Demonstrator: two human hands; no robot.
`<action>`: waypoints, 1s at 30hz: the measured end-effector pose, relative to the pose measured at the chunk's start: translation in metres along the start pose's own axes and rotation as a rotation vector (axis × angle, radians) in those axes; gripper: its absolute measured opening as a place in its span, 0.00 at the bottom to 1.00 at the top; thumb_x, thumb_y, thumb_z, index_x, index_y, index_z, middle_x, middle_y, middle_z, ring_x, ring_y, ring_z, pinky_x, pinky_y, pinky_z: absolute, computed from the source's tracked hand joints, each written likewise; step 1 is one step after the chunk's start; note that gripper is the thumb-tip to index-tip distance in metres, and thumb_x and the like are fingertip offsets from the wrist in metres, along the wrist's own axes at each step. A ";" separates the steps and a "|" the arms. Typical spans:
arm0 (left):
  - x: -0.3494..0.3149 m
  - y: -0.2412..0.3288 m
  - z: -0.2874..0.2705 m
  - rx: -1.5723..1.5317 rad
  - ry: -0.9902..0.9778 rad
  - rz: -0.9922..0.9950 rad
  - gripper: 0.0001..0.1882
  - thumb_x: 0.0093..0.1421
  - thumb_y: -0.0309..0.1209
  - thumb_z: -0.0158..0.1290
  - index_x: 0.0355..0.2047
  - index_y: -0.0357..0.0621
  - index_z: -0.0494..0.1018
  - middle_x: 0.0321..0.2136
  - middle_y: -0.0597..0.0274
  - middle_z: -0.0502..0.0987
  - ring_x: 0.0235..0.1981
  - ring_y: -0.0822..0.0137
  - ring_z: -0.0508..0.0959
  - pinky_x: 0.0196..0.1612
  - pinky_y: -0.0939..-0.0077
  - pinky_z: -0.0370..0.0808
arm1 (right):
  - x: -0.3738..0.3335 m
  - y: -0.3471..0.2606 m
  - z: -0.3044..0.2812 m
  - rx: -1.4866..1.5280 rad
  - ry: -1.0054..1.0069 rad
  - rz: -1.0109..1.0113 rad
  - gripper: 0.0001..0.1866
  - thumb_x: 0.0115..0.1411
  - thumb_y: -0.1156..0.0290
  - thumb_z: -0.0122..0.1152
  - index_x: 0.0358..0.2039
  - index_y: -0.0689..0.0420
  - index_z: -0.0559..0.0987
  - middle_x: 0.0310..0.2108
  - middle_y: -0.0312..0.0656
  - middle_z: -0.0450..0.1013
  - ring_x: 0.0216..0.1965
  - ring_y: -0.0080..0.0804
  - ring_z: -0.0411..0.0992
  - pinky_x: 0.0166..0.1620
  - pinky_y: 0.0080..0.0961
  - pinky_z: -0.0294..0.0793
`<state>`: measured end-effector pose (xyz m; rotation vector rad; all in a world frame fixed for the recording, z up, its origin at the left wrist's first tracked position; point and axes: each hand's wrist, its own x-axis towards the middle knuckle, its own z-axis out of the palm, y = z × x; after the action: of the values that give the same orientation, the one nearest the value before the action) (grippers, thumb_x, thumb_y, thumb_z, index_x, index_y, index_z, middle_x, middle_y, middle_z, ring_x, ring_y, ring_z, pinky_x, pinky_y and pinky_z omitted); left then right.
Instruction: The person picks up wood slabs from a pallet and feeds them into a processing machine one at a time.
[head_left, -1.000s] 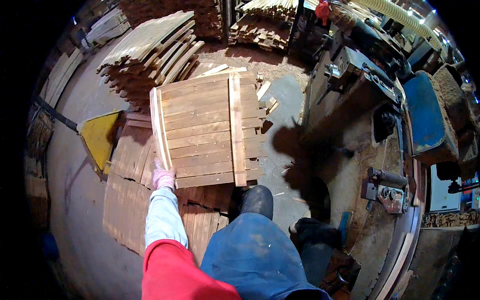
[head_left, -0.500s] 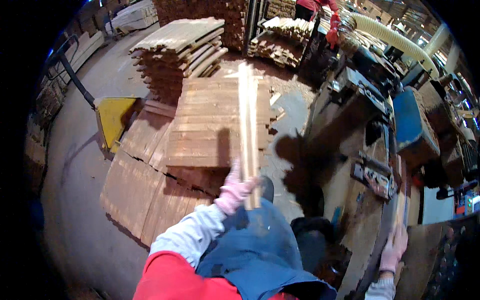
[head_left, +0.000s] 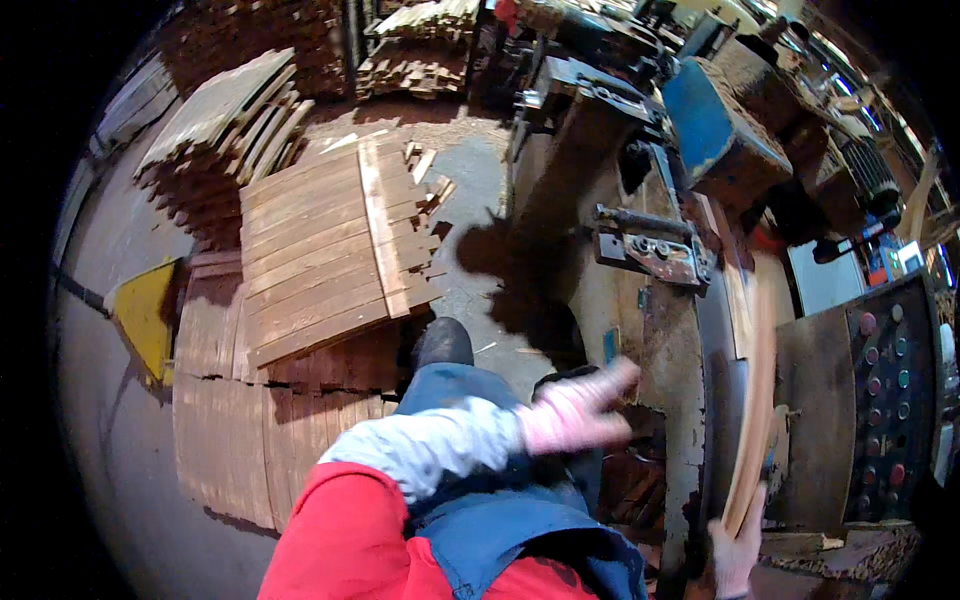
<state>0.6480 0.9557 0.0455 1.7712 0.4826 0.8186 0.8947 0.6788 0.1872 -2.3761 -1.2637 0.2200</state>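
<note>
One wooden strip (head_left: pixel 755 420) | long axis pointing forward | right hand (head_left: pixel 737 550) grasping near end | left hand (head_left: pixel 577 412) empty

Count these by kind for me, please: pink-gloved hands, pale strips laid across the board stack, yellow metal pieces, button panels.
Pink-gloved hands: 2 (left hand, open; right hand, holding wood)
Pale strip across the board stack: 1
Yellow metal piece: 1
Button panel: 1
Total: 5

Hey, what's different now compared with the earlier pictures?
The left hand let go of the strips held over the board stack and swung right, toward the machine. The right hand now grips strip wood. The stack, its crosswise strip and the yellow pallet jack stayed put.
</note>
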 end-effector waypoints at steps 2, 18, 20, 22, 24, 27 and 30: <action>0.008 -0.029 -0.052 -0.020 0.159 -0.409 0.34 0.59 0.34 0.63 0.65 0.58 0.64 0.42 0.58 0.80 0.41 0.63 0.79 0.47 0.67 0.78 | -0.051 0.039 -0.008 -0.019 -0.014 0.106 0.40 0.54 0.73 0.62 0.68 0.61 0.61 0.61 0.56 0.67 0.60 0.48 0.68 0.61 0.37 0.67; -0.060 -0.207 -0.262 1.014 0.721 -1.242 0.55 0.51 0.53 0.62 0.73 0.48 0.47 0.58 0.46 0.67 0.60 0.47 0.67 0.62 0.52 0.66 | -0.070 0.016 -0.026 -0.357 -0.051 0.280 0.40 0.58 0.66 0.66 0.69 0.58 0.61 0.61 0.58 0.67 0.61 0.55 0.66 0.64 0.42 0.64; -0.057 -0.208 -0.266 0.998 0.748 -1.298 0.58 0.49 0.54 0.63 0.73 0.49 0.46 0.58 0.49 0.66 0.60 0.48 0.67 0.62 0.53 0.66 | -0.082 0.030 -0.030 -0.383 -0.066 0.325 0.40 0.58 0.66 0.66 0.69 0.59 0.62 0.60 0.60 0.68 0.58 0.57 0.68 0.61 0.42 0.68; -0.044 -0.191 -0.257 0.984 0.786 -1.352 0.60 0.49 0.54 0.64 0.74 0.49 0.43 0.58 0.50 0.67 0.60 0.50 0.67 0.62 0.57 0.66 | -0.089 0.015 -0.032 -0.350 -0.099 0.438 0.39 0.59 0.67 0.66 0.69 0.60 0.62 0.60 0.61 0.67 0.59 0.57 0.68 0.61 0.42 0.68; -0.040 -0.191 -0.257 0.964 0.768 -1.369 0.60 0.49 0.53 0.64 0.74 0.49 0.42 0.59 0.50 0.67 0.61 0.51 0.67 0.62 0.59 0.67 | -0.092 -0.002 -0.025 -0.275 -0.044 0.380 0.38 0.60 0.68 0.65 0.68 0.61 0.61 0.61 0.62 0.67 0.60 0.57 0.67 0.63 0.42 0.67; -0.030 -0.194 -0.258 0.949 0.703 -1.388 0.60 0.50 0.52 0.64 0.74 0.49 0.41 0.59 0.50 0.67 0.59 0.52 0.70 0.60 0.59 0.69 | -0.082 0.006 -0.016 -0.278 0.206 0.123 0.36 0.62 0.72 0.62 0.69 0.63 0.61 0.64 0.60 0.64 0.63 0.53 0.65 0.64 0.39 0.65; -0.045 -0.223 -0.279 0.921 0.740 -1.406 0.60 0.51 0.49 0.66 0.74 0.50 0.38 0.59 0.47 0.70 0.60 0.49 0.72 0.59 0.56 0.73 | -0.041 0.004 -0.010 0.025 0.226 0.178 0.40 0.62 0.72 0.64 0.71 0.62 0.57 0.68 0.55 0.60 0.62 0.46 0.67 0.61 0.33 0.68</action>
<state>0.4291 1.1851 -0.1240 1.2245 2.5076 0.1136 0.8781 0.6403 0.1921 -2.4134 -0.9431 0.0184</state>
